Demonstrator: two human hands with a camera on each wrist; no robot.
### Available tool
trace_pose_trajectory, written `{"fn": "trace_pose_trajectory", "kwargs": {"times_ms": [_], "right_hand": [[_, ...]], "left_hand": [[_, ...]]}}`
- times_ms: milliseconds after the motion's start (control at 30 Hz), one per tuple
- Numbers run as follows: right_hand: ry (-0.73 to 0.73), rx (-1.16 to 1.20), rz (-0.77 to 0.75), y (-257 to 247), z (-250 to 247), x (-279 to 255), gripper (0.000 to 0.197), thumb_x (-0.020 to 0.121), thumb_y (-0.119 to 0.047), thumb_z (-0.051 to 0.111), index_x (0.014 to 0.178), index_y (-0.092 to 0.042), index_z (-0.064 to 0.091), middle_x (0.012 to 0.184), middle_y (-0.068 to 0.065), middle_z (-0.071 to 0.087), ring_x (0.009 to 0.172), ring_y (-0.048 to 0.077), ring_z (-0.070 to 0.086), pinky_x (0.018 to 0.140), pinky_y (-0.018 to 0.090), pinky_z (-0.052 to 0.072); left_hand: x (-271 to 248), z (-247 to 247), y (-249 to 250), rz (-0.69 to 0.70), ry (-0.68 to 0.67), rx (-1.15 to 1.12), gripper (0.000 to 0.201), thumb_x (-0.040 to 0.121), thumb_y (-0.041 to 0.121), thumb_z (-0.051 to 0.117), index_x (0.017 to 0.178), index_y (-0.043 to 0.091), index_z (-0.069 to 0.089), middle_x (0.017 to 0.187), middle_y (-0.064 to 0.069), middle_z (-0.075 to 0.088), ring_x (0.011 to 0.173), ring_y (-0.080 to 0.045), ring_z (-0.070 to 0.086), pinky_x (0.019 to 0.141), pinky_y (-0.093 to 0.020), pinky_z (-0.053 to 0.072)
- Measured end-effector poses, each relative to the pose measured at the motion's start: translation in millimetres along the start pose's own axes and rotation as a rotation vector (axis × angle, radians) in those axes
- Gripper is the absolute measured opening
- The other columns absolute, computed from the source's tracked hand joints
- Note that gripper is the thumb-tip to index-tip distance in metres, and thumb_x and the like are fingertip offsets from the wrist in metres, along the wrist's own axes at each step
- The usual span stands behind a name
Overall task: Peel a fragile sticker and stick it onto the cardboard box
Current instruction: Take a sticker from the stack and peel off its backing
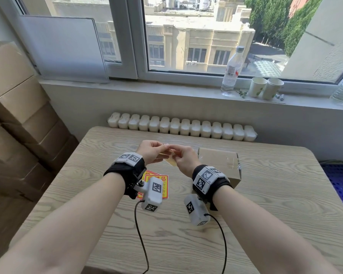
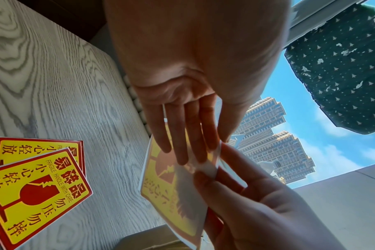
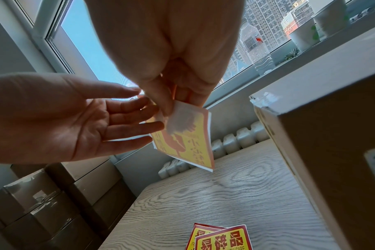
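Both hands hold one red-and-yellow fragile sticker (image 1: 171, 163) in the air above the table, left of the cardboard box (image 1: 218, 161). My left hand (image 1: 165, 149) has straight fingers (image 2: 182, 135) flat against one face of the sticker sheet (image 2: 161, 191) and its thumb on the other face. The right hand (image 1: 179, 157) pinches a corner of the sheet (image 3: 193, 147), where a white ragged patch shows. That box (image 3: 332, 135) stands closed at the right. A small stack of the same stickers (image 1: 165, 179) lies face up on the table below my left wrist.
The wood-grain table (image 1: 265, 194) stands against a white radiator (image 1: 182, 126) under the window sill. A water bottle (image 1: 231, 72) and two paper cups (image 1: 265, 89) stand on the sill. Stacked brown cartons (image 1: 12, 115) fill the left side. Cables hang from both wrist cameras.
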State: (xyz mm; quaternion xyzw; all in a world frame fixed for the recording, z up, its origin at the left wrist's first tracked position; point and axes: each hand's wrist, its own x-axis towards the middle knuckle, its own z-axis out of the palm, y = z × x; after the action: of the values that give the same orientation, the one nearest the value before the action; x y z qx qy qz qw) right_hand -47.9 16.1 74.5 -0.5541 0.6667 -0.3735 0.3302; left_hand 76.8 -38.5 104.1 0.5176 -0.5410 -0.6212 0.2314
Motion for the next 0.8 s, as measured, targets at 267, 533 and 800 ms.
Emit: {"fn": "trace_pose_trajectory", "kwargs": {"times_ms": [267, 533, 800], "right_hand": [[-0.043, 0.023, 0.009, 2.6, 3.0, 0.2, 0.042, 0.087, 0.002, 0.05, 0.12, -0.02, 0.064, 0.111, 0.013, 0.071, 0.102, 0.026, 0.066, 0.092, 0.045, 0.054], [-0.06, 0.059, 0.025, 2.7, 5.9, -1.9, 0.037, 0.091, -0.005, 0.05, 0.124, -0.014, 0.061, 0.116, 0.014, 0.069, 0.108, 0.026, 0.064, 0.098, 0.045, 0.05], [-0.085, 0.145, 0.023, -0.9, 4.6, -5.3, 0.036, 0.09, -0.004, 0.055, 0.124, -0.012, 0.061, 0.116, 0.015, 0.069, 0.106, 0.024, 0.065, 0.096, 0.042, 0.053]], "left_hand": [[-3.8, -9.3, -2.0, 0.068, -0.037, 0.06, 0.011, 0.089, 0.016, 0.06, 0.08, 0.012, 0.065, 0.08, -0.004, 0.071, 0.07, -0.008, 0.069, 0.084, -0.025, 0.052], [-2.6, -11.0, 0.4, 0.03, -0.016, 0.046, 0.02, 0.091, 0.019, 0.056, 0.074, 0.01, 0.064, 0.067, 0.003, 0.071, 0.066, -0.008, 0.068, 0.082, -0.025, 0.052], [-7.7, -9.7, 0.9, 0.076, -0.029, 0.094, 0.015, 0.094, 0.012, 0.05, 0.081, 0.01, 0.057, 0.082, -0.007, 0.068, 0.074, -0.015, 0.066, 0.082, -0.026, 0.052]]}}
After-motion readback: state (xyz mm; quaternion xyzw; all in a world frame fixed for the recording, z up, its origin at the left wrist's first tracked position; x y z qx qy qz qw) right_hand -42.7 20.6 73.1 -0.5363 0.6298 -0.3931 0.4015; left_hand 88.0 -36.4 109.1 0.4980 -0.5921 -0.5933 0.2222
